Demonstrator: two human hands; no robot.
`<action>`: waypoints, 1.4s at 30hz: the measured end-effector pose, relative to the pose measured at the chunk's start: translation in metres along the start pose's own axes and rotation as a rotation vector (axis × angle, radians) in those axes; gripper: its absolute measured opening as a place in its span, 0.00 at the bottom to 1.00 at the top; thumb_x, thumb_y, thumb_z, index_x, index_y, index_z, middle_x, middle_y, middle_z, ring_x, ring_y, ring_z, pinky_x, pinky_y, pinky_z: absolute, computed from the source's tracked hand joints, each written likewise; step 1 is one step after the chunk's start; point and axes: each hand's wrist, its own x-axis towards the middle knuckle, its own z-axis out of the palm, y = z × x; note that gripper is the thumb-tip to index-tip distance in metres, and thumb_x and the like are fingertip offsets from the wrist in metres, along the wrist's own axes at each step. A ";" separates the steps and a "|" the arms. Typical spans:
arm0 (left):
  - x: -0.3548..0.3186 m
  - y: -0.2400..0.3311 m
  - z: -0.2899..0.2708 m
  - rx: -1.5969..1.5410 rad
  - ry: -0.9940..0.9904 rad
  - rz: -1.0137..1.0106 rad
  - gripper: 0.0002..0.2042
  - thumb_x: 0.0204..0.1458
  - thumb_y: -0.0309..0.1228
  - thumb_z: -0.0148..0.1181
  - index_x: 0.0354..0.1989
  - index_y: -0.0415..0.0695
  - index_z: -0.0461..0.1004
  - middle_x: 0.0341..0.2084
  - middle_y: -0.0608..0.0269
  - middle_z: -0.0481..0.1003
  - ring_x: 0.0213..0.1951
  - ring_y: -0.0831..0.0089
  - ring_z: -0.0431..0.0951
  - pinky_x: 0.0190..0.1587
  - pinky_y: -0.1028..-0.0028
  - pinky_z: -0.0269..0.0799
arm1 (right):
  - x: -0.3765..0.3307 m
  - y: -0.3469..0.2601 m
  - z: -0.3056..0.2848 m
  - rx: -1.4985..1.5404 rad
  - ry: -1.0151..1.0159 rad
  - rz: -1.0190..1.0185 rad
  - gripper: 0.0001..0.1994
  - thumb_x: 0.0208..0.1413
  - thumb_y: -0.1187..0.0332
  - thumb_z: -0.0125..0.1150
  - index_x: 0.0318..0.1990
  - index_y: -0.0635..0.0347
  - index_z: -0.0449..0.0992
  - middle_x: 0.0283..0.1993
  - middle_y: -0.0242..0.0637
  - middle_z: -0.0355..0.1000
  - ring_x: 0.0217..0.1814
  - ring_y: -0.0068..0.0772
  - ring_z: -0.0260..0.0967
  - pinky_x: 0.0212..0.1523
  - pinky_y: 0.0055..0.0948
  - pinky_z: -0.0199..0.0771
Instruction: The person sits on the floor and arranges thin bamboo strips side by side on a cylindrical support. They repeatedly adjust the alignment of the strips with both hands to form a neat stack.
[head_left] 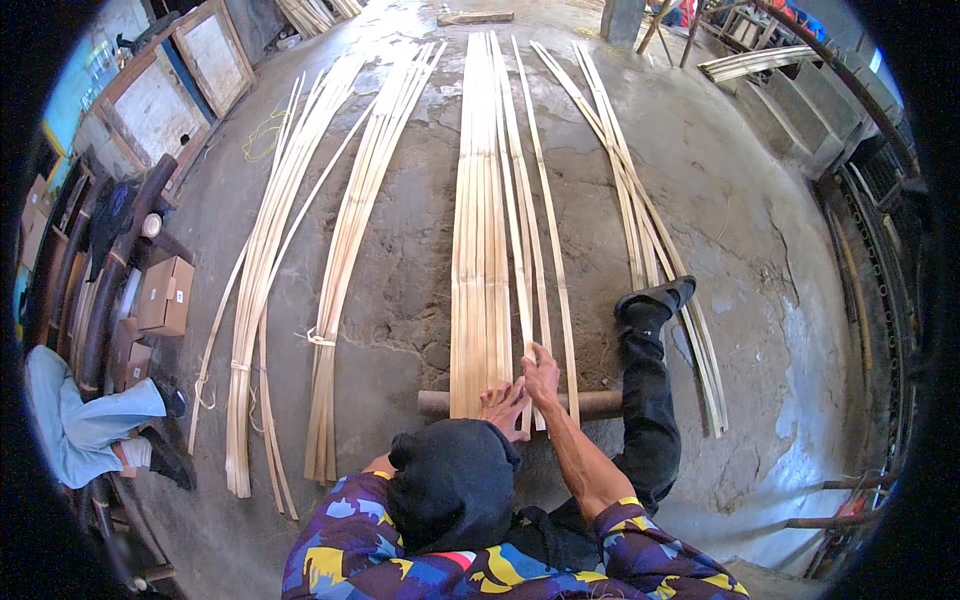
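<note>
A tight mat of bamboo strips (478, 250) lies on the concrete floor (720, 230) across a wooden pole (600, 404); a few strips at its right edge seem unaligned. The left hand (503, 405) presses flat, fingers spread, and the right hand (541, 374) pinches one strip, while bundles (350, 230) beside wait untouched.

Looks like a bamboo craft workshop: long split bamboo strips (485, 220) laid in rows and tied bundles (262, 260) across a cracked concrete floor (760, 250), wooden frames (160, 95) leaning on the wall, cardboard boxes (165, 295) stacked nearby.
</note>
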 end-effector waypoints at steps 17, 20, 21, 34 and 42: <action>-0.034 -0.011 -0.002 0.111 0.074 0.102 0.46 0.40 0.56 0.53 0.61 0.35 0.44 0.60 0.44 0.45 0.64 0.52 0.38 0.62 0.52 0.28 | -0.021 0.008 0.014 -0.102 -0.189 -0.061 0.24 0.44 0.68 0.53 0.53 0.58 0.61 0.30 0.53 0.69 0.35 0.50 0.68 0.36 0.42 0.68; -0.036 -0.015 -0.001 0.044 0.107 0.117 0.44 0.42 0.56 0.52 0.60 0.36 0.45 0.61 0.45 0.45 0.64 0.54 0.39 0.62 0.52 0.29 | -0.025 0.013 0.013 -0.249 -0.197 -0.043 0.22 0.44 0.69 0.51 0.51 0.58 0.63 0.33 0.51 0.68 0.38 0.51 0.66 0.38 0.44 0.67; -0.037 -0.017 0.000 0.040 0.094 0.119 0.44 0.42 0.56 0.52 0.60 0.36 0.45 0.60 0.45 0.46 0.64 0.54 0.40 0.62 0.52 0.29 | -0.027 0.013 0.012 -0.280 -0.203 -0.024 0.21 0.45 0.69 0.51 0.50 0.59 0.63 0.33 0.50 0.67 0.37 0.52 0.66 0.38 0.45 0.67; -0.035 -0.013 -0.014 0.068 0.024 0.133 0.37 0.42 0.53 0.54 0.60 0.49 0.52 0.61 0.49 0.44 0.63 0.52 0.40 0.61 0.50 0.33 | -0.024 0.026 0.009 -0.327 -0.127 0.106 0.14 0.44 0.67 0.50 0.41 0.59 0.68 0.39 0.51 0.63 0.43 0.54 0.64 0.42 0.45 0.67; -0.031 -0.010 -0.020 0.100 -0.022 0.148 0.39 0.40 0.51 0.57 0.61 0.50 0.50 0.62 0.60 0.46 0.63 0.53 0.41 0.59 0.45 0.34 | -0.014 0.030 0.001 -0.190 -0.185 0.136 0.13 0.47 0.68 0.47 0.42 0.56 0.69 0.33 0.50 0.70 0.37 0.52 0.68 0.38 0.44 0.69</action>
